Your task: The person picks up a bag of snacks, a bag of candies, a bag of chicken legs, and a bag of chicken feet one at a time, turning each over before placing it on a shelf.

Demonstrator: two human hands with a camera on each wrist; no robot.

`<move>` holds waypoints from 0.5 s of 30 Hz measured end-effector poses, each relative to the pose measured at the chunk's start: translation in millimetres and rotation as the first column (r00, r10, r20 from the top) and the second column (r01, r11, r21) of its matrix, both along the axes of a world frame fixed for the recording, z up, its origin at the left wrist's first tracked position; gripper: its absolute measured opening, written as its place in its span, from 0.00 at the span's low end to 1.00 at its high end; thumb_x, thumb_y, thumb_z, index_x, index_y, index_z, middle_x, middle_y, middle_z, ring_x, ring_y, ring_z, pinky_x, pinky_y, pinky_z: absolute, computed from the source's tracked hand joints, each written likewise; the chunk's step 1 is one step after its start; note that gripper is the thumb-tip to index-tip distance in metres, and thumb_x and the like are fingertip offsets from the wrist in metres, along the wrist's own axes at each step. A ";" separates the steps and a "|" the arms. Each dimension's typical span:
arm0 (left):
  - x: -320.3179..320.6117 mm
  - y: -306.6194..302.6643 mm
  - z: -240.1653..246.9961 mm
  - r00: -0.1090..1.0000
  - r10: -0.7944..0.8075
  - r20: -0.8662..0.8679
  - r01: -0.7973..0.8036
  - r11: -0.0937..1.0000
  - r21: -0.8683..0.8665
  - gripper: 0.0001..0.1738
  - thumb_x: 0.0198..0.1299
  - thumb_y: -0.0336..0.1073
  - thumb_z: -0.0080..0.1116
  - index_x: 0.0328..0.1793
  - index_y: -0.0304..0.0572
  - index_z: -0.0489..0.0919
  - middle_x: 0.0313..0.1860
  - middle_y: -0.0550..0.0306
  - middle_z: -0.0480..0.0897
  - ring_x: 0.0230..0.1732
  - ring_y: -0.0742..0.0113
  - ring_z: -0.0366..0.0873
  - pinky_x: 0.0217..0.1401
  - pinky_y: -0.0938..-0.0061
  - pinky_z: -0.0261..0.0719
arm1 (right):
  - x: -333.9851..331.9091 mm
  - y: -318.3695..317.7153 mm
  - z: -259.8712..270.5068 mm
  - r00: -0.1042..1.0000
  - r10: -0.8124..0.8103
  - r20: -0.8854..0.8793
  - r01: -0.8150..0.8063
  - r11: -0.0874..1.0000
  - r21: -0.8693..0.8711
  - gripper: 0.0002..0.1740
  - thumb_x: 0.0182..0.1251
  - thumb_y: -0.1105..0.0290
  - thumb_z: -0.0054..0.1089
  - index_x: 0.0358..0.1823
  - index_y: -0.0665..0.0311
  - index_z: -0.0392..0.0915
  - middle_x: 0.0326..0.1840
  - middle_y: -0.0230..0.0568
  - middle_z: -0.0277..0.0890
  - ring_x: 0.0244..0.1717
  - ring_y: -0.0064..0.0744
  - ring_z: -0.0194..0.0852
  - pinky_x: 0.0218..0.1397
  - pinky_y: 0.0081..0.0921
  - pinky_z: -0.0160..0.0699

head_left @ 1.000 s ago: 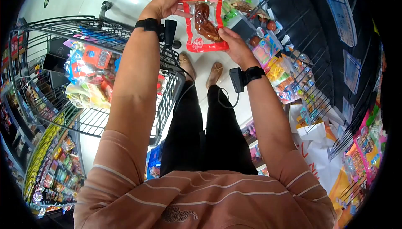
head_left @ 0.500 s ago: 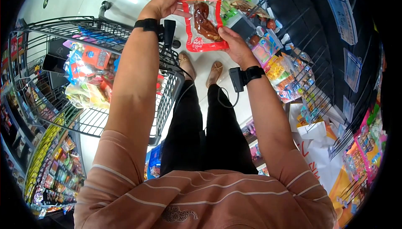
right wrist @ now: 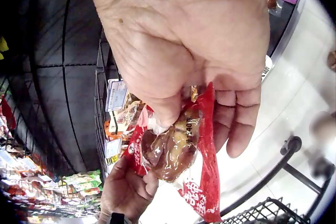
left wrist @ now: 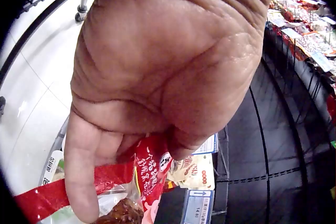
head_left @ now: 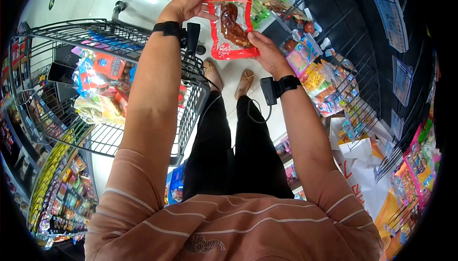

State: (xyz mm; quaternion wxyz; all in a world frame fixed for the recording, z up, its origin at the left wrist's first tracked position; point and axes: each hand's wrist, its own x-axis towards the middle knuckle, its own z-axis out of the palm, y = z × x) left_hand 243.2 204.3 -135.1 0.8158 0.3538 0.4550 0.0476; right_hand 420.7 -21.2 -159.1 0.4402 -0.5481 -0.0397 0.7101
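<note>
A red-bordered packet of glazed brown meat (head_left: 234,27) is held up between both hands, its clear window facing the head camera. My left hand (head_left: 187,5) pinches the top left corner, with some fingers stretched along the side edge. At the lower right, my right hand (head_left: 269,53) grips the packet, thumb on the front and fingers behind. In the left wrist view, the red top strip of the packet (left wrist: 152,176) runs under the left thumb. The right wrist view has the meat packet (right wrist: 210,166) pinched beneath the right thumb, with printed digits showing on it.
A black wire shopping cart (head_left: 186,137) stands at the left, holding bagged snacks (head_left: 107,70). To the right is a dark shelf with wire dividers, price tags (head_left: 401,79) and snack packets (head_left: 322,82). More packaged goods (head_left: 64,189) line a shelf at the far left.
</note>
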 end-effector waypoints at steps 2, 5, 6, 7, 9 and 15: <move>-4.3 -3.0 -9.2 1.000 0.006 -0.015 -0.007 0.999 -0.043 0.20 0.74 0.48 0.46 0.59 0.40 0.73 0.42 0.55 0.85 0.36 0.65 0.86 0.46 0.58 0.90 | 1.3 -1.3 -0.3 0.999 0.038 0.005 -0.039 0.997 0.059 0.23 0.74 0.55 0.55 0.61 0.64 0.75 0.55 0.34 0.78 0.57 0.22 0.74 0.59 0.23 0.73; 1.5 0.1 -5.4 0.999 0.028 -0.024 -0.029 0.999 -0.044 0.18 0.74 0.48 0.46 0.57 0.43 0.74 0.41 0.57 0.85 0.31 0.70 0.82 0.45 0.59 0.90 | -2.1 3.4 12.5 0.977 0.122 0.174 -0.123 0.992 -0.005 0.25 0.75 0.58 0.55 0.64 0.68 0.71 0.58 0.36 0.76 0.60 0.24 0.72 0.63 0.24 0.71; 1.2 -0.2 -5.3 0.999 0.026 -0.042 -0.028 0.999 -0.045 0.19 0.74 0.47 0.46 0.58 0.43 0.74 0.42 0.56 0.85 0.32 0.69 0.82 0.44 0.59 0.90 | -2.3 0.5 4.3 0.980 0.129 0.150 -0.136 0.990 0.039 0.24 0.76 0.58 0.54 0.64 0.67 0.71 0.58 0.36 0.76 0.59 0.23 0.72 0.64 0.24 0.69; 1.1 0.3 -5.0 0.998 0.025 -0.062 -0.028 0.999 -0.044 0.19 0.74 0.47 0.46 0.59 0.43 0.74 0.43 0.56 0.85 0.33 0.68 0.83 0.44 0.58 0.90 | -2.8 -2.1 -6.2 0.983 0.138 0.125 -0.149 0.985 0.084 0.24 0.76 0.57 0.54 0.63 0.67 0.71 0.58 0.35 0.76 0.59 0.23 0.72 0.64 0.23 0.68; 1.6 -0.8 -5.1 0.998 0.027 -0.047 -0.030 0.998 -0.054 0.20 0.73 0.47 0.46 0.61 0.42 0.74 0.44 0.55 0.85 0.35 0.66 0.84 0.43 0.58 0.90 | -4.5 -2.7 -6.3 0.973 0.175 0.150 -0.188 0.980 0.073 0.20 0.76 0.58 0.53 0.60 0.65 0.74 0.54 0.31 0.77 0.54 0.22 0.73 0.61 0.22 0.69; 1.2 -2.5 -0.9 0.999 0.020 -0.035 -0.022 0.999 -0.039 0.22 0.71 0.45 0.50 0.60 0.35 0.74 0.50 0.53 0.81 0.43 0.62 0.82 0.42 0.59 0.90 | -10.2 2.9 -1.8 0.915 0.267 0.303 -0.278 0.960 -0.005 0.21 0.74 0.60 0.54 0.60 0.65 0.74 0.53 0.37 0.78 0.55 0.26 0.74 0.60 0.24 0.70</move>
